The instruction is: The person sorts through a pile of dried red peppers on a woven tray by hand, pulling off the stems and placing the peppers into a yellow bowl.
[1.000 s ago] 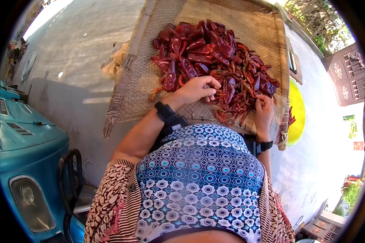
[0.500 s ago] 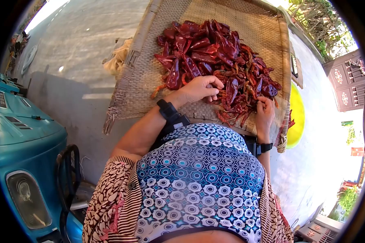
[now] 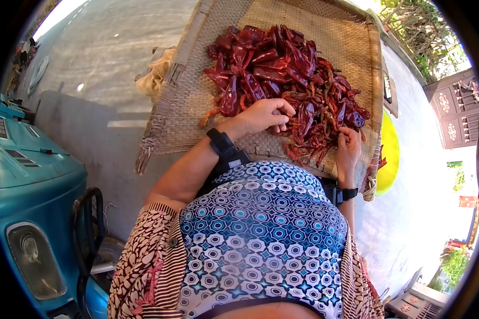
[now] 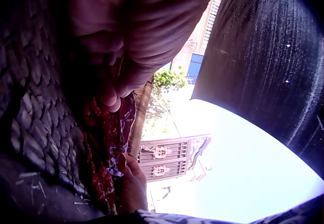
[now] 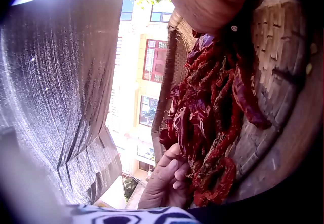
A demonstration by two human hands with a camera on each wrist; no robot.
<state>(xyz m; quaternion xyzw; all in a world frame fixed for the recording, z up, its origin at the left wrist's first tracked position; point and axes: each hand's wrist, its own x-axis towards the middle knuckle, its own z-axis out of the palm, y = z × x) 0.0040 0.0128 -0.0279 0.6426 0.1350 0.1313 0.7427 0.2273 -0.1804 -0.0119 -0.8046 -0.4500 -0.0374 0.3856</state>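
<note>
Glossy and shriveled red peppers (image 3: 271, 64) lie heaped on a woven mat (image 3: 197, 101) with a raised rim. At the heap's near edge, the left hand (image 3: 258, 117) has its fingers curled against dried peppers; in the right wrist view this left hand (image 5: 164, 181) appears to pinch one, partly hidden. At the heap's right corner the right hand (image 3: 348, 149) pinches a red pepper between thumb and fingers, also visible in the left wrist view, where the right hand (image 4: 132, 183) is small and low. Wrinkled peppers (image 5: 217, 107) hang between the two hands.
A yellow round container (image 3: 389, 154) holding some peppers stands right of the mat. Left are a teal vehicle (image 3: 32, 186) and a black metal bar frame (image 3: 82, 234). A beige cloth (image 3: 157, 74) lies by the mat's left rim.
The head view has shifted slightly, so the mat and heap appear a little further right. Both hands keep nearly the same places and finger positions at the heap's near edge.
</note>
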